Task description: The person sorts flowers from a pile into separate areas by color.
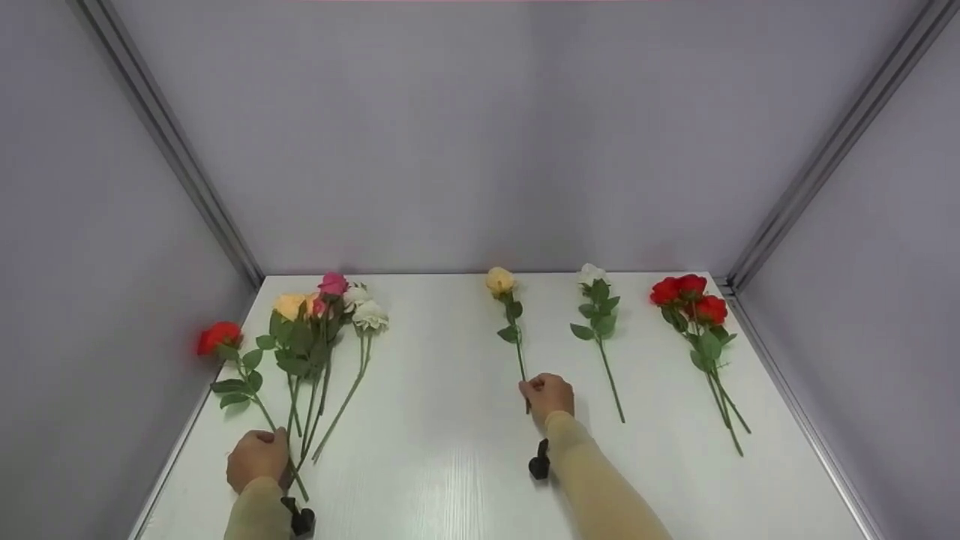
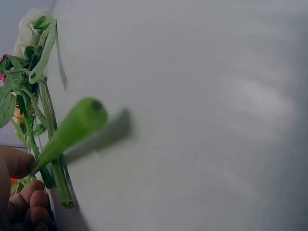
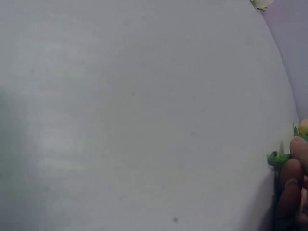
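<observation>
At the table's left, my left hand (image 1: pixel 257 459) pinches the stem of a red rose (image 1: pixel 220 338); its bloom leans out over the left edge. In the left wrist view the green stem end (image 2: pixel 79 122) juts out past the thumb and curled fingers. Right of that hand lies a mixed bunch with yellow roses (image 1: pixel 291 306), pink roses (image 1: pixel 333 284) and white flowers (image 1: pixel 370 315). Mid-table, my right hand (image 1: pixel 550 393) pinches the lower stem of a single yellow rose (image 1: pixel 500 281). The right wrist view shows its stem end (image 3: pixel 278 158) beside the fingertips.
A white rose (image 1: pixel 592 275) lies just right of the yellow one. Farther right, several red roses (image 1: pixel 691 292) lie together, stems toward the front. The white table (image 1: pixel 435 420) is bounded by grey panels (image 1: pixel 465 150) at the back and sides.
</observation>
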Motion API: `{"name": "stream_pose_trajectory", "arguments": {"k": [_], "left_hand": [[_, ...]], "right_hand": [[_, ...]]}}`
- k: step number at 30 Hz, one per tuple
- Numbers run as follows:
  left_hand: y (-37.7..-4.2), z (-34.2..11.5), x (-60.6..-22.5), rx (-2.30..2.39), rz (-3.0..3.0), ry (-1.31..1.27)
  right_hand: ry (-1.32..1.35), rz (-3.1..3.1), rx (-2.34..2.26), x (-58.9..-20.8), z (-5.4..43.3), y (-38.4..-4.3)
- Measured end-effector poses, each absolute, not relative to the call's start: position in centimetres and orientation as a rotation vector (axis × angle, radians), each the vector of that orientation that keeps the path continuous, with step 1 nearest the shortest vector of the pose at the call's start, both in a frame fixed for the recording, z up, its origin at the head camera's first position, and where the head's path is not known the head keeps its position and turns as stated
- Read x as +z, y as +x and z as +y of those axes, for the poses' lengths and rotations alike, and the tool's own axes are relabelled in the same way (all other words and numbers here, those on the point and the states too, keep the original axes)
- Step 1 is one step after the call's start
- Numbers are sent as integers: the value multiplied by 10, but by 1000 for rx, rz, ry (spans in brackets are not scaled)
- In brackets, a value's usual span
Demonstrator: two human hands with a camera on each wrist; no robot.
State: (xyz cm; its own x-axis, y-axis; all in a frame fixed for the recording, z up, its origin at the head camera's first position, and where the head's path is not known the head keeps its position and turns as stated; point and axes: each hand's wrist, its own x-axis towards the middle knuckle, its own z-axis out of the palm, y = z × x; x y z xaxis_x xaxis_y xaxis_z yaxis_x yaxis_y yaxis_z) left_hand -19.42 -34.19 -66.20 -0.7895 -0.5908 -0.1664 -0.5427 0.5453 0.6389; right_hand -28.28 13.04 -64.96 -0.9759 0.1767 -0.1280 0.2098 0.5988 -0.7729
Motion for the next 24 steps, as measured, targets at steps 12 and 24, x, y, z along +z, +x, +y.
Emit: {"name": "stream_pose_trajectory", "arguments": {"k": [12,24], "left_hand": [[-197,-341,-661,-1139,-2725,1042],[-200,-340,-661,-1109,-2737,1086]], "right_hand": [[335,2792,-1340,-651,131,-286],[333,2772,-1350,-656,135,-286]]}}
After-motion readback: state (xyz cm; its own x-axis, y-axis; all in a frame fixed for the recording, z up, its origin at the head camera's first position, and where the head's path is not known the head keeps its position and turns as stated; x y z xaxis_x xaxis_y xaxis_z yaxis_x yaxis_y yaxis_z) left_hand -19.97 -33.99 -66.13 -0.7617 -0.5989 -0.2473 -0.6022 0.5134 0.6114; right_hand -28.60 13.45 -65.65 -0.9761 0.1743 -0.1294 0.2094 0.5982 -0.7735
